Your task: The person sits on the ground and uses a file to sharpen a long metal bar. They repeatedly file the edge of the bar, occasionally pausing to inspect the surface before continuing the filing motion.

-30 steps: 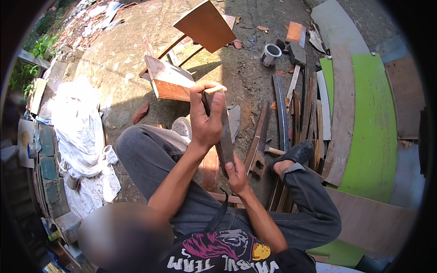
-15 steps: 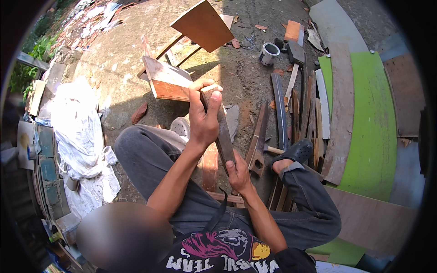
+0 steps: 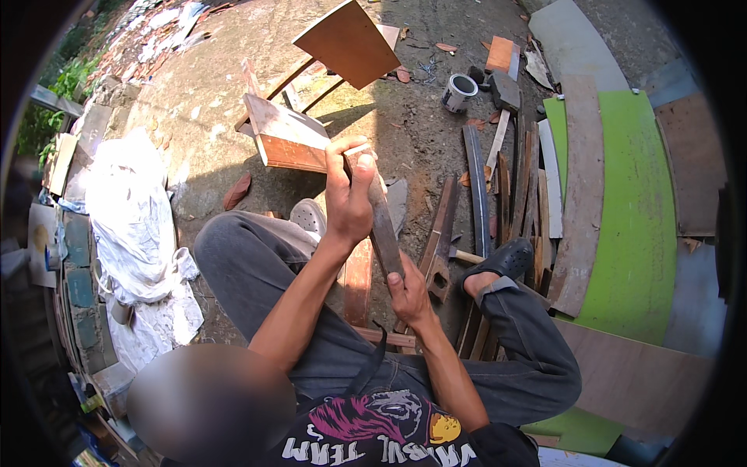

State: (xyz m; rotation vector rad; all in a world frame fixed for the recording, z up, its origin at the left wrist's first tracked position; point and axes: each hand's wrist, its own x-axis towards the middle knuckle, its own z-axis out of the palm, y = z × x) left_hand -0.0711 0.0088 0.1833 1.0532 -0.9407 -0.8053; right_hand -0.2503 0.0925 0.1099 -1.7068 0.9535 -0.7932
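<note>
A narrow dark wooden strip (image 3: 381,229) slants over my lap between both hands. Around its far upper end my left hand (image 3: 348,194) is closed, thumb lying along the top. Lower down, my right hand (image 3: 408,300) grips the near end with the thumb on its face. Beneath the strip, a reddish-brown board (image 3: 358,292) lies between my legs. Just right of my right hand there is what looks like a handsaw (image 3: 440,282) with a wooden handle, and a hammer (image 3: 467,256) beside my shoe.
A broken wooden chair (image 3: 292,152) lies ahead. A paint can (image 3: 460,92) stands beyond several long wood strips (image 3: 529,187) on the right. Farther right are a green panel (image 3: 634,210) and brown boards. White cloth (image 3: 132,226) drapes at left beside stacked blocks (image 3: 80,288).
Both hands still hold the wooden strip; it and my hands have shifted only slightly. The surroundings look the same.
</note>
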